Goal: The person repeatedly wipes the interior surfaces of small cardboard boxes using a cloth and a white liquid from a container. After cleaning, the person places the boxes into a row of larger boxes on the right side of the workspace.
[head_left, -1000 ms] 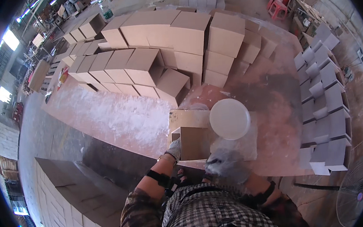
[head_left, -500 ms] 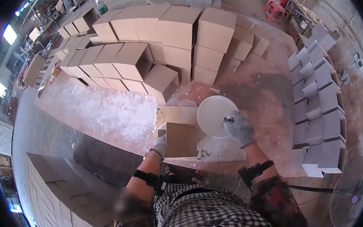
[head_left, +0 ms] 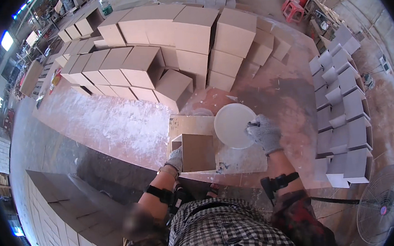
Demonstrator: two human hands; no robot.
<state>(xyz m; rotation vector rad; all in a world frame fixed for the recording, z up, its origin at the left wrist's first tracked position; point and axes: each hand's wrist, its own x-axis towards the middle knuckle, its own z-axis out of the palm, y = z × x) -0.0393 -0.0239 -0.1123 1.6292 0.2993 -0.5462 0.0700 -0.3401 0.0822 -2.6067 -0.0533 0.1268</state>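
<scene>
An open-ended brown cardboard box (head_left: 198,152) sits on a pale board on the worktable. My left hand (head_left: 175,160), in a grey knitted glove, grips the box at its open left end, some fingers hidden by the wall. To the right of the box lies a round white pan or lid (head_left: 234,126), its contents too plain to make out. My right hand (head_left: 265,134), gloved the same way, is at the right edge of this round piece. Its fingers are curled together, with a small dark spot between them that I cannot identify.
The pale board (head_left: 241,162) lies under the box. Stacked brown cardboard boxes (head_left: 152,29) form a wall behind. Rows of whitish open boxes (head_left: 344,107) stand at the right, near a fan (head_left: 383,210). More stacked cardboard (head_left: 61,217) fills the lower left. A red stool (head_left: 293,11) stands far right.
My right hand has shifted a little to the right, toward the outer edge of the round white piece. The box, still in my left hand, has barely moved.
</scene>
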